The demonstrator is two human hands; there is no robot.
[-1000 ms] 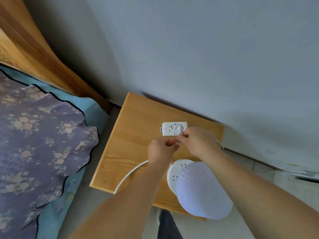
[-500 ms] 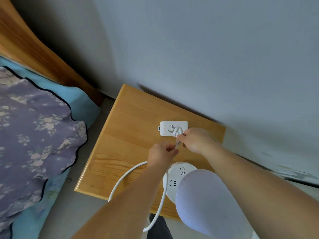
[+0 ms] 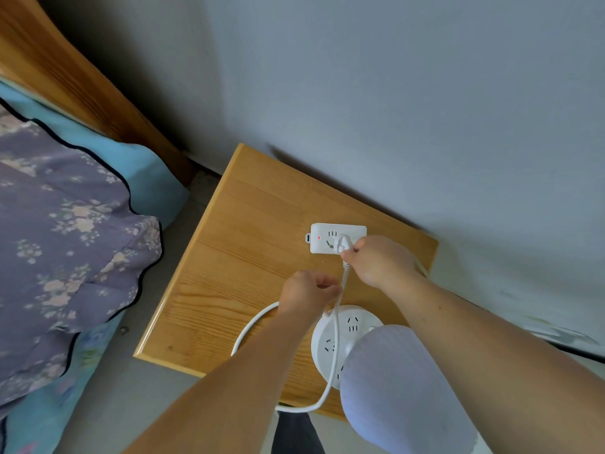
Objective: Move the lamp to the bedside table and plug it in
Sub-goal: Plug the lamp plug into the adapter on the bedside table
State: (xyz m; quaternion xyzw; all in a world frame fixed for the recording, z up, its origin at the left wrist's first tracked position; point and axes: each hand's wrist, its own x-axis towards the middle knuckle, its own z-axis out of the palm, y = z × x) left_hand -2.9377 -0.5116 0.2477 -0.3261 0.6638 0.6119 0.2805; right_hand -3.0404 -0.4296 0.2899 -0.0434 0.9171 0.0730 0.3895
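1. A floral quilt [image 3: 65, 250] is lying on the bed left of the table [image 3: 248, 244], with a wooden headboard [image 3: 82, 80] running up behind it toward the wall [image 3: 409, 109].
2. The left hand [image 3: 306, 294] is hovering over the middle of the table, forearm reaching in from the lower edge, knuckles up and wrist straight.
3. Its fingers are curling into a loose fist, thumb and forefinger pinching the cord [image 3: 337, 326] just below where it is leaving the plug.
4. The cord is looping out to the left of that hand, then running down past the table's near edge and back up across the lamp's base.
5. The strip [image 3: 322, 239] is lying flat near the back of the table, close to the wall, a small red light glowing at its left end.
6. The plug [image 3: 343, 243] is sitting in the strip's face; whether it is fully seated cannot be told.
7. The right hand [image 3: 379, 260] is resting over the strip's right end, forearm coming in from the lower right, wrist bent slightly.
8. Its fingertips [image 3: 347, 255] are closing on the plug, gripping it from the near side.
9. The lamp [image 3: 399, 388] is standing at the table's near right corner, its round white base [image 3: 353, 326] showing outlets, its pale shade covering part of that base and overhanging the table's edge below the right forearm.
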